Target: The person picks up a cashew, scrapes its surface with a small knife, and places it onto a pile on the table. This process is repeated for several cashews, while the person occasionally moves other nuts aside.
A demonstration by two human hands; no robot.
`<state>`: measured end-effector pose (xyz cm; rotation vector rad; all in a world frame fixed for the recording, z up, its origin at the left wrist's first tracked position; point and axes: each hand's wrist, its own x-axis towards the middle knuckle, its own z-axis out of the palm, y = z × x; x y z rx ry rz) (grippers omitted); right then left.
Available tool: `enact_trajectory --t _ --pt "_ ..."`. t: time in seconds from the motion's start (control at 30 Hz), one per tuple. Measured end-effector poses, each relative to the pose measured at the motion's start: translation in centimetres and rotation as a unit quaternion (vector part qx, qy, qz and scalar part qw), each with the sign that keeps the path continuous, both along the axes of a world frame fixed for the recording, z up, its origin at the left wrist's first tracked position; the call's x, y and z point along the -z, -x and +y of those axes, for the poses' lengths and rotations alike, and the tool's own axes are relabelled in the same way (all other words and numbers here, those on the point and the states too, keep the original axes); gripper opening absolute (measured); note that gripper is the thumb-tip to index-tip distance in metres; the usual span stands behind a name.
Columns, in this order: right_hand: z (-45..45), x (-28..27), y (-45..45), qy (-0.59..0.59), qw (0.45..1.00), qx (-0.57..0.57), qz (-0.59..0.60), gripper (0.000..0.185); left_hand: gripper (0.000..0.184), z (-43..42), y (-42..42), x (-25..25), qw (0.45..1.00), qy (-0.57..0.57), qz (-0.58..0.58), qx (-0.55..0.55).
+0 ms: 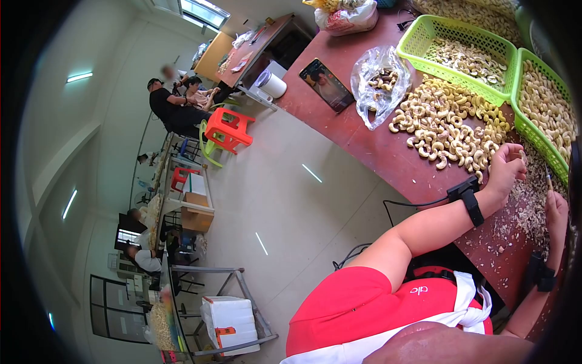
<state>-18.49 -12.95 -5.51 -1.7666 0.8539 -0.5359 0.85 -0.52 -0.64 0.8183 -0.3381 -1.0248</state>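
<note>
My left hand (pixel 508 168), with a black wrist strap, pinches a pale cashew (pixel 522 154) between thumb and fingers. It is beside the pile of cashews (pixel 451 121) on the reddish-brown table (pixel 339 54). Below it in view, my right hand (pixel 555 210) is closed around a small knife (pixel 549 181), its tip pointing toward the nearest green basket. Peeled skins and crumbs (pixel 528 209) cover the table between and under both hands. One green basket (pixel 520 100) of cashews stands close to my hands; another green basket (pixel 418 36) sits behind the pile.
A clear plastic bag (pixel 368 100) with dark pieces and a phone (pixel 326 85) lie left of the pile. A white cup (pixel 271 84) stands at the table edge. A cable (pixel 406 203) runs from my wrist strap. Red stools (pixel 229 129) and several people appear farther off.
</note>
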Motion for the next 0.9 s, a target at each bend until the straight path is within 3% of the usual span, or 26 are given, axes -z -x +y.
enact_trajectory --t 0.9 --pt "0.08 -0.03 0.07 -0.008 1.0 -0.001 -0.006 0.031 0.025 0.01 -0.03 0.06 1.0 0.004 0.001 0.001"
